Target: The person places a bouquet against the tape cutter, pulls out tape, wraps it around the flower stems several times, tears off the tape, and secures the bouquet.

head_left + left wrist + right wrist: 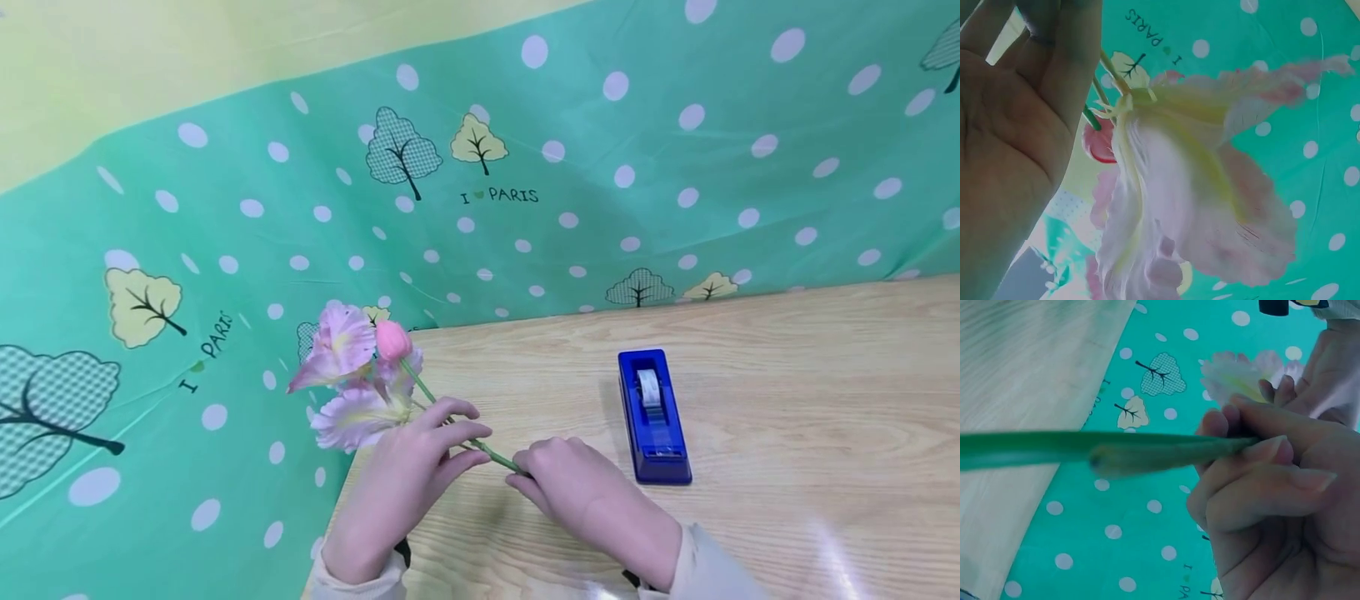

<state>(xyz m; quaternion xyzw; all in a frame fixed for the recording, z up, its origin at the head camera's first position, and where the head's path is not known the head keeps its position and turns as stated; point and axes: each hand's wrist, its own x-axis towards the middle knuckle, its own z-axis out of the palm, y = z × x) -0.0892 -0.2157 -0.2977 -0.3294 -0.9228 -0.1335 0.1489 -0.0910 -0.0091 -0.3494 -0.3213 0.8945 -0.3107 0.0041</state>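
A dotted, tree-printed green cloth (660, 50) walls off the table's (787, 400) back and left edges; the roomiest stretch of wood lies toward the right side. Two hands show: the right hand (577, 483) pinches at least two stems (1035, 450) in from the left edge, while the left hand (420, 458), nearer that edge, bends its fingers apart over the stems; I cannot tell whether it grips them. Ruffled lilac petals (367, 417), of one bloom or several, show by the back-left corner. One blue tape dispenser (654, 421) stands right of the hands, in from the back edge. One pink tulip bud (393, 341) overlaps the petals; one tape roll (649, 387) sits in the dispenser.
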